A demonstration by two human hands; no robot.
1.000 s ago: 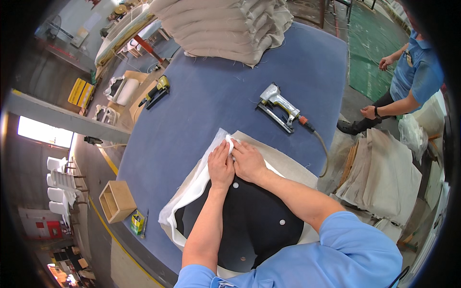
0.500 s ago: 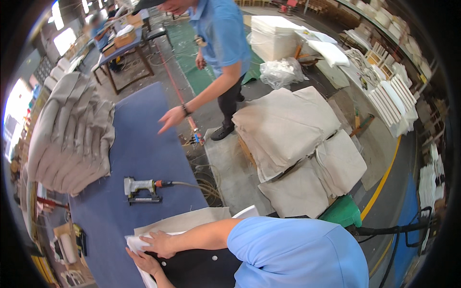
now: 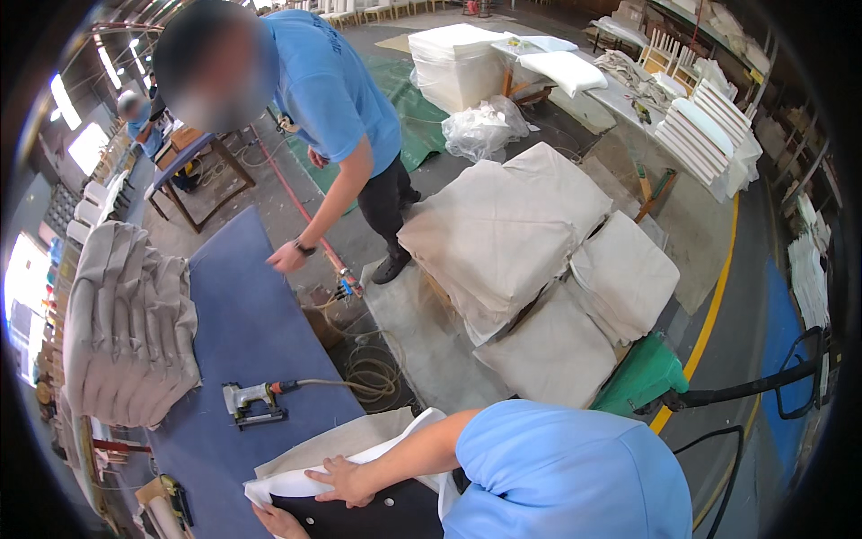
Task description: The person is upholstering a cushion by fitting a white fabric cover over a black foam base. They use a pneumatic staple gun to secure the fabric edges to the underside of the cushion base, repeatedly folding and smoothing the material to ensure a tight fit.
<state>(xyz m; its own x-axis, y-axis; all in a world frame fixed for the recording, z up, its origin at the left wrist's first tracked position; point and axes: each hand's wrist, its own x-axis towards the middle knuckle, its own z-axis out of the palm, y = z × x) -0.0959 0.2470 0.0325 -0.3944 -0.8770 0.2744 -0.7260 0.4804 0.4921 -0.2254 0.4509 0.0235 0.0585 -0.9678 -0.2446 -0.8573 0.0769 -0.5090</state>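
Note:
In front of me at the lower edge lies a black panel [image 3: 364, 519] with round pale holes. White padding [image 3: 292, 483] is folded along its far edge, and beige fabric [image 3: 332, 440] sticks out beyond the padding. My right hand [image 3: 346, 481] presses on the padding and panel with its fingers spread. At the panel's near left corner my left hand [image 3: 282, 522] grips the edge, partly cut off by the picture's border. Beyond both hands a staple gun [image 3: 254, 403] rests on its side on the blue-covered table [image 3: 238, 332], with an air hose attached.
A tall stack of beige fabric covers [image 3: 130, 332] stands on the table's left. Across the table a person in a blue shirt [image 3: 332, 99] reaches a hand over its edge. Beige-covered pieces [image 3: 512, 229] are piled at the right, near a green object [image 3: 642, 373].
My right hand has moved from the padding's corner rightward along the edge, its fingers now spread. The person opposite has leaned closer and drawn the pointing hand in. My view has shifted.

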